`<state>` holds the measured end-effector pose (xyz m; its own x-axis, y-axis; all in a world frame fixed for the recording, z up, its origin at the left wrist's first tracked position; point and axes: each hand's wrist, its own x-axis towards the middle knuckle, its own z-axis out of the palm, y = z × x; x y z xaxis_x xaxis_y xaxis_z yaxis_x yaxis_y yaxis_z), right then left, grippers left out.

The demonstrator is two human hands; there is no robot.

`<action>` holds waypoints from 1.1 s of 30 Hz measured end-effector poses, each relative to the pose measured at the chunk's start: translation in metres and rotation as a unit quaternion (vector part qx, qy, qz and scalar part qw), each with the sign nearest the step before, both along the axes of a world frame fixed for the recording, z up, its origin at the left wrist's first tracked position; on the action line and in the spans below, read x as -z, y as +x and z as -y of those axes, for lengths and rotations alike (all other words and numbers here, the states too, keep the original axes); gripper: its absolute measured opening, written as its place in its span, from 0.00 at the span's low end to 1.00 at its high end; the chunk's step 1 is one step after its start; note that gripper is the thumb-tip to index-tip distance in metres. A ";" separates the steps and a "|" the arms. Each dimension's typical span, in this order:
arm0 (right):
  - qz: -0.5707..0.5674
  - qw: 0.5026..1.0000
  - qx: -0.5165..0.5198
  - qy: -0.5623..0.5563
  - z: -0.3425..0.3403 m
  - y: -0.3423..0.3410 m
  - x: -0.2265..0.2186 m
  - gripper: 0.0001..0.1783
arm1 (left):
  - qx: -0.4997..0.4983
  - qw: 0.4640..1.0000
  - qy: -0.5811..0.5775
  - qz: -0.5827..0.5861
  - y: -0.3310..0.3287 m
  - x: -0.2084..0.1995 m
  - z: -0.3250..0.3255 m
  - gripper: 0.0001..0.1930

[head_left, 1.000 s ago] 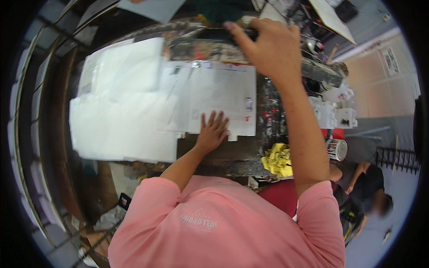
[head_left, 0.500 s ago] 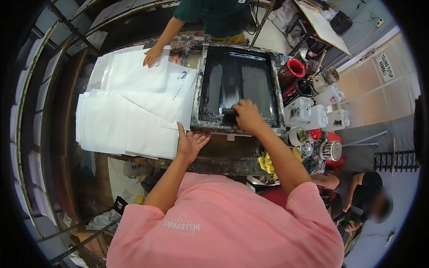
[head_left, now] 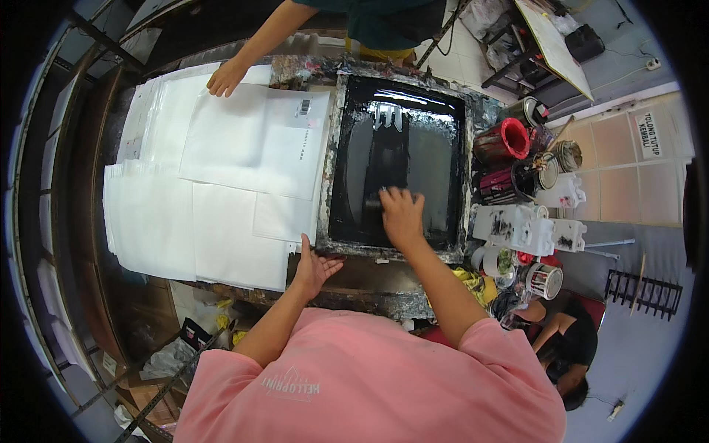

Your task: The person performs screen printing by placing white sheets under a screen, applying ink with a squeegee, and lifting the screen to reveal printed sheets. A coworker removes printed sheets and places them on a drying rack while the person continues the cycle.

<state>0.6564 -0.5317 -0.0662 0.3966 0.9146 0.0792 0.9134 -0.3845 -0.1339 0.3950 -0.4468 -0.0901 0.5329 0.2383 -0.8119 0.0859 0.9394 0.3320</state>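
A screen-printing frame (head_left: 325, 184) with a dark, wet mesh coated in black ink lies flat on the table in front of me. My right hand (head_left: 403, 218) is over the near half of the mesh, fingers curled round a small dark squeegee (head_left: 375, 196) that barely stands out from the ink. My left hand (head_left: 314, 272) is open, palm up and fingers spread, by the near left corner of the frame. White sheets (head_left: 148, 221) lie in overlapping piles left of the frame. On the uppermost, a printed white sheet (head_left: 284, 140) shows small dark marks.
Across the table, a co-worker's hand (head_left: 227, 77) grips the edge of a sheet. Ink pots such as a red one (head_left: 509, 140), white jugs (head_left: 509, 225) and a yellow cloth (head_left: 476, 284) crowd the right side. Racks (head_left: 44, 170) stand at far left; another person (head_left: 569, 340) sits at right.
The co-worker's hand has moved left, drawing a sheet with it. The printed sheet lies straighter. My view has shifted; my right hand stays on the mesh's near half, my left by the frame corner.
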 end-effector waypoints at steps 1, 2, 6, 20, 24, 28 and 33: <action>0.025 0.999 0.007 0.019 -0.020 0.017 0.008 0.26 | -0.005 1.000 -0.014 -0.002 0.000 0.001 -0.001 0.60; 0.041 0.999 0.019 0.014 -0.039 0.035 0.014 0.26 | 0.000 1.000 -0.017 0.001 0.000 0.000 -0.003 0.60; 0.041 0.998 0.035 -0.011 -0.094 0.098 0.006 0.24 | 0.018 1.000 -0.006 0.015 0.002 -0.001 -0.007 0.57; 0.038 0.993 0.004 0.116 0.034 -0.037 -0.182 0.25 | 0.020 0.941 0.261 0.215 -0.005 -0.119 -0.003 0.28; 0.121 0.971 0.015 0.205 -0.005 0.000 -0.228 0.25 | 0.070 0.855 0.435 0.274 0.020 -0.156 -0.048 0.24; 0.131 0.959 0.005 0.252 -0.028 0.014 -0.257 0.25 | 0.105 0.627 0.721 -0.277 -0.028 -0.017 -0.120 0.26; 0.130 0.960 0.018 0.248 -0.043 0.038 -0.280 0.26 | 0.189 0.528 0.693 -0.453 -0.050 0.008 -0.115 0.19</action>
<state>0.6948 -0.4890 0.2134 0.3359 0.7242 0.6023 0.9278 -0.3645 -0.0791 0.3454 -0.3315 -0.0986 0.2988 0.9535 0.0405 0.8934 -0.2943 0.3394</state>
